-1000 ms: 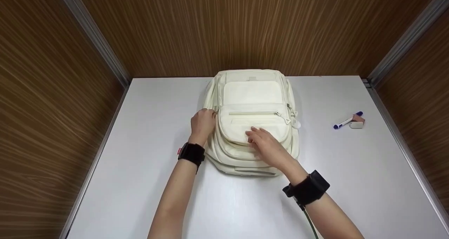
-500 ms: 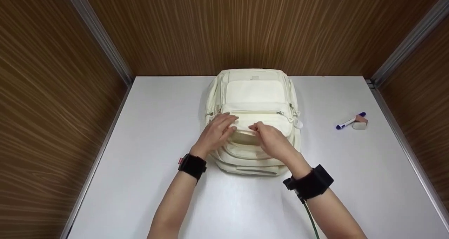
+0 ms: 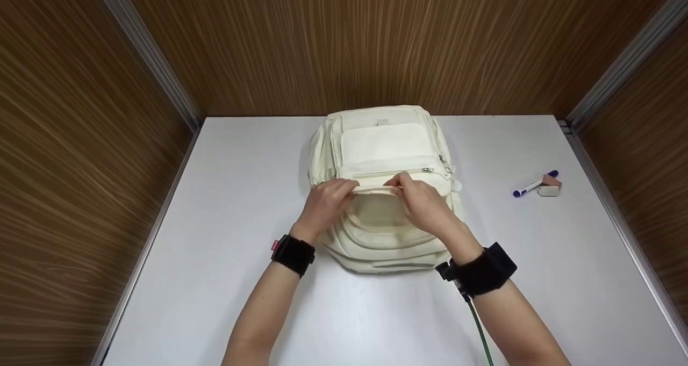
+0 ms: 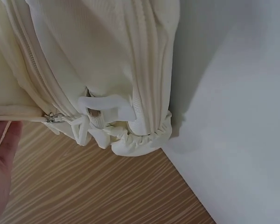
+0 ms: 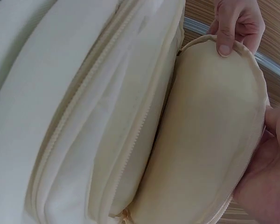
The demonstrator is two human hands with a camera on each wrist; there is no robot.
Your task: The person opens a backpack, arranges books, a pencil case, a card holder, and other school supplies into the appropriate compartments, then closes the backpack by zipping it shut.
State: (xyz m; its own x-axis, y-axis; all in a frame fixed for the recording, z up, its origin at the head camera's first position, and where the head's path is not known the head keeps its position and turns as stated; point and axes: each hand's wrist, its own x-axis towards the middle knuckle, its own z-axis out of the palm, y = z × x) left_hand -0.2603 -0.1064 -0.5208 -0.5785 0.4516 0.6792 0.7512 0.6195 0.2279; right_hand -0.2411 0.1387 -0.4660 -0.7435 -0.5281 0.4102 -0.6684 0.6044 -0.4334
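A cream backpack (image 3: 387,140) lies on its back on the white table, its front facing up. The front pocket flap (image 5: 210,112) is lifted, showing its pale yellow lining and the zipper teeth along the pocket mouth. My left hand (image 3: 325,202) pinches the flap's edge at the left, the thumb pressed on the lining side in the right wrist view. Farther along the same edge, my right hand (image 3: 424,202) pinches the flap too. Beside my left hand in the left wrist view, a metal zipper slider (image 4: 53,117) with a cord pull sits at the end of the zipper.
A white marker (image 3: 536,185) with blue ends lies at the right of the table, beside a small pink-and-white block (image 3: 549,187). Wood-grain panels (image 3: 344,43) enclose the back and sides. A side buckle strap (image 4: 107,105) hangs on the backpack.
My left hand has moved from the backpack's left side to the flap's edge and grips it. My right hand has taken hold as well. The flap has risen and the pocket gapes wider.
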